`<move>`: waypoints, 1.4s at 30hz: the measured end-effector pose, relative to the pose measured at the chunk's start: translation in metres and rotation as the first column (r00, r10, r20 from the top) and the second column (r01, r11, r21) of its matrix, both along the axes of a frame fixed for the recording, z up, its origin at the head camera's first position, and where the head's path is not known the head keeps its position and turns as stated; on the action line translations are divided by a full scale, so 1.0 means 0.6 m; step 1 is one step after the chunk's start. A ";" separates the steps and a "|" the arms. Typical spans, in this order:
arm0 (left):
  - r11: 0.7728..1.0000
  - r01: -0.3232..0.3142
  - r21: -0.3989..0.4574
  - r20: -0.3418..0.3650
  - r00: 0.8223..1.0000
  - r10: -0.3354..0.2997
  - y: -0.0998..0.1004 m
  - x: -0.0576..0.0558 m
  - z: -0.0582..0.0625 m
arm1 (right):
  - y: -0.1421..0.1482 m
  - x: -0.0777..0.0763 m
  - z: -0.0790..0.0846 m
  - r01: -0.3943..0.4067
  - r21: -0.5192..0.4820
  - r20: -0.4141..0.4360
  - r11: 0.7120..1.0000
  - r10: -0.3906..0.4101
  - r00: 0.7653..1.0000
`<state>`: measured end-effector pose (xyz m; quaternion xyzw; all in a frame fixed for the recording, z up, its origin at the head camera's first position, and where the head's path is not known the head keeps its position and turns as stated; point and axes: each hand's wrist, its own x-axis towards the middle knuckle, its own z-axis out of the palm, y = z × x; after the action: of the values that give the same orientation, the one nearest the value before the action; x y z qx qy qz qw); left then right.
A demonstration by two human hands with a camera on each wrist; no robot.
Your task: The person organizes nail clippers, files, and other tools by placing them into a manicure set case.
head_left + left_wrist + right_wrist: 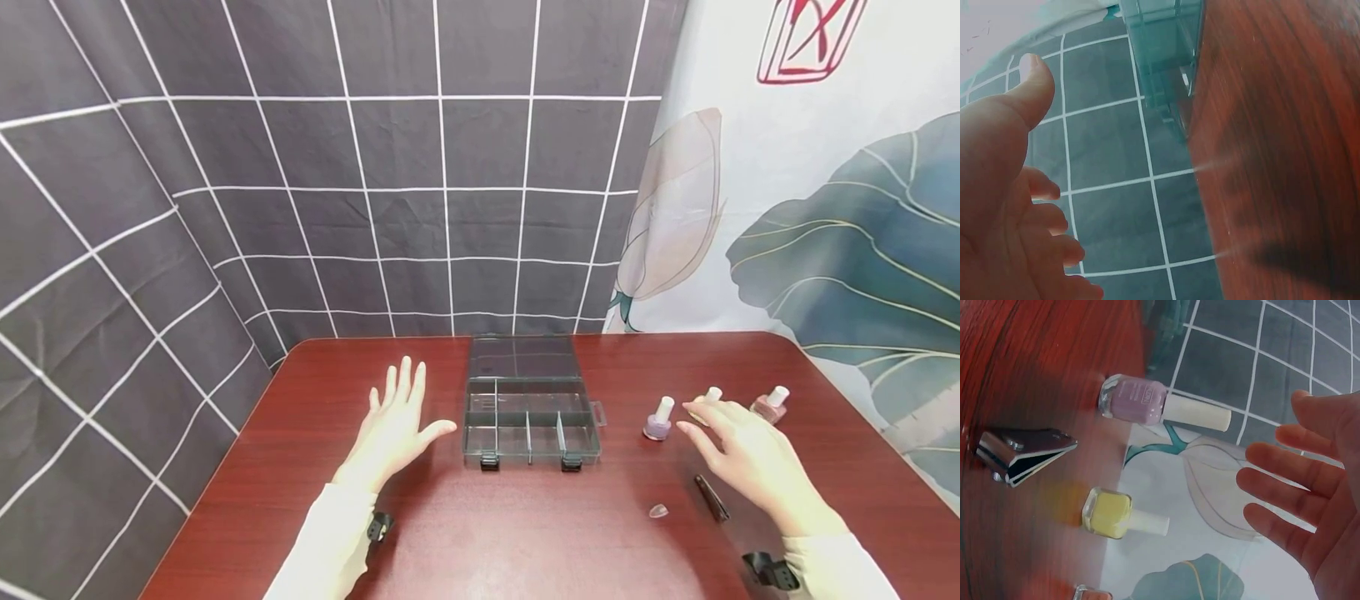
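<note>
My left hand hovers over the table left of a clear divided plastic box, fingers straight and thumb spread toward it. In the left wrist view that palm is bare, with the box beyond. My right hand holds nothing; its fingers are relaxed above the nail polish bottles. A lilac bottle stands left of its fingertips. The yellow bottle is partly hidden behind this hand in the head view. A pink bottle stands farthest right. Nail clippers lie below the hand.
The box's lid is folded back toward the wall side, and dividers split the box into several compartments. A small clear curved piece lies left of the clippers. Grey checked cloth and a printed white cloth hang behind the red-brown table.
</note>
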<state>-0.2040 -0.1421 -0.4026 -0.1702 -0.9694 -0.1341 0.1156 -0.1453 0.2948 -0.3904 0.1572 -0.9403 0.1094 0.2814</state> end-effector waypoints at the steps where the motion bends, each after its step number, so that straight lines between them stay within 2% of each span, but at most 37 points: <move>1: 1.000 0.005 0.005 0.005 1.000 -0.005 0.002 -0.001 0.000 | -0.001 0.000 -0.001 -0.007 0.000 -0.010 1.000 0.007 1.000; 6: 0.999 0.027 0.016 0.005 1.000 -0.027 0.008 -0.005 -0.002 | -0.007 -0.001 -0.003 -0.027 0.007 -0.055 1.000 0.027 0.998; 10: 0.999 0.039 0.019 0.003 0.999 -0.039 0.013 -0.007 -0.002 | -0.009 0.000 -0.003 -0.032 0.011 -0.047 0.999 0.032 0.998; 14: 0.998 0.053 0.038 0.016 0.998 -0.054 0.020 -0.007 -0.004 | -0.011 0.002 -0.005 -0.036 0.013 0.005 0.999 0.036 0.999; 17: 0.998 0.058 0.036 0.038 0.998 -0.060 0.026 -0.007 -0.008 | -0.016 0.006 -0.008 -0.031 0.000 0.099 1.000 0.031 0.995; 20: 0.997 0.065 0.046 0.059 0.996 -0.068 0.032 -0.006 -0.012 | -0.020 0.011 -0.011 -0.018 -0.023 0.212 1.000 0.023 0.977; 23: 0.996 0.071 0.058 0.073 0.995 -0.075 0.037 -0.005 -0.014 | -0.023 0.013 -0.015 -0.016 -0.027 0.289 1.000 0.023 0.957; 30: 0.995 0.085 0.052 0.040 0.995 -0.087 0.050 -0.013 -0.015 | -0.030 0.006 -0.020 -0.049 -0.018 0.373 0.999 0.052 0.927; 33: 0.995 0.088 0.050 0.052 0.995 -0.090 0.054 -0.012 -0.016 | -0.031 0.007 -0.026 -0.067 -0.020 0.409 0.998 0.069 0.910; 37: 0.995 0.085 0.044 0.080 0.993 -0.089 0.058 -0.006 -0.023 | -0.033 0.015 -0.038 -0.089 -0.046 0.482 0.995 0.101 0.871; 42: 0.994 0.099 0.056 0.117 0.988 -0.105 0.064 0.002 -0.036 | -0.034 0.023 -0.051 -0.155 -0.114 0.551 0.981 0.192 0.812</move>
<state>-0.2028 -0.1039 -0.4244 -0.2081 -0.9610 -0.1741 0.0545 -0.1315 0.2744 -0.4211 0.1942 -0.9590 0.2059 -0.0126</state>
